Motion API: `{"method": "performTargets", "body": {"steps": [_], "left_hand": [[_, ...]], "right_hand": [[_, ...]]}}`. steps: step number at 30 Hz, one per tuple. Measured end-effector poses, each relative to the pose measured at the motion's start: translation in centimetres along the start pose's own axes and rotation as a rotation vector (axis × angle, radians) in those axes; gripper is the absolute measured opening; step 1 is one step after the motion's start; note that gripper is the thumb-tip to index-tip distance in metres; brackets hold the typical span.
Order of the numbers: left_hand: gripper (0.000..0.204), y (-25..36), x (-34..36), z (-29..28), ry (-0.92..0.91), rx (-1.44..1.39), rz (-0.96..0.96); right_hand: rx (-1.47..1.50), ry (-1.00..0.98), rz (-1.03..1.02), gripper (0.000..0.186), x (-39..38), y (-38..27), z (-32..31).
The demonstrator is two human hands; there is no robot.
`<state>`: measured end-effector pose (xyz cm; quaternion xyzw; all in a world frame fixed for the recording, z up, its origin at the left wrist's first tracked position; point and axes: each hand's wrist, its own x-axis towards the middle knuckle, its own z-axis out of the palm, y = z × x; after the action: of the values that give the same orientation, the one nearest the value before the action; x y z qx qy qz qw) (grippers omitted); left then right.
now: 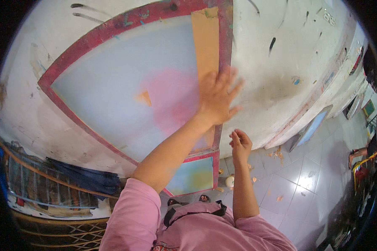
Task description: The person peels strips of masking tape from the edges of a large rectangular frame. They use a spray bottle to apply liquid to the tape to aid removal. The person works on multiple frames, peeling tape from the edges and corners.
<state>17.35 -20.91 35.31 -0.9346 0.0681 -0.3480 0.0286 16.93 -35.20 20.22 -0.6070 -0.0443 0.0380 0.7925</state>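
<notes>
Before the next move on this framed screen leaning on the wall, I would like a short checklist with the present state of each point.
1. Left hand flat on the red-framed screen, fingers spread near the tan tape strip: ok.
2. Right hand free of the screen: ok, it hangs below with fingers curled; whether it holds something small, cannot tell.
3. Tape strip lying flat along the right frame bar: cannot tell, the hand covers its lower part.
4. Screen standing steady against the white wall: cannot tell, its foot is hidden.
5. Floor free of litter: not ok, small tan scraps lie on the tiles.
</notes>
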Motion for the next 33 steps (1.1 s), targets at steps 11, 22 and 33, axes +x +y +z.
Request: {"method": "performTargets", "body": {"steps": [11,22,33], "left_hand": [[0.063,-8.7,8.8,-15.0,0.463,0.593,-0.146],[0.049,-8.4,9.3,-15.7,0.377,0.576,-0.188],[0.047,-9.2,9.2,-15.3,0.503,0.555,-0.075]], "right_hand": [[-0.145,0.102,-0.293,0.012,2.0,-3.6,-2.3],[-0.310,-0.180,-1.611,0.029,9.9,-25.0,14.3],[-0.382,-0.069,-1.834,0.040,11.4,-25.8,15.7]]}}
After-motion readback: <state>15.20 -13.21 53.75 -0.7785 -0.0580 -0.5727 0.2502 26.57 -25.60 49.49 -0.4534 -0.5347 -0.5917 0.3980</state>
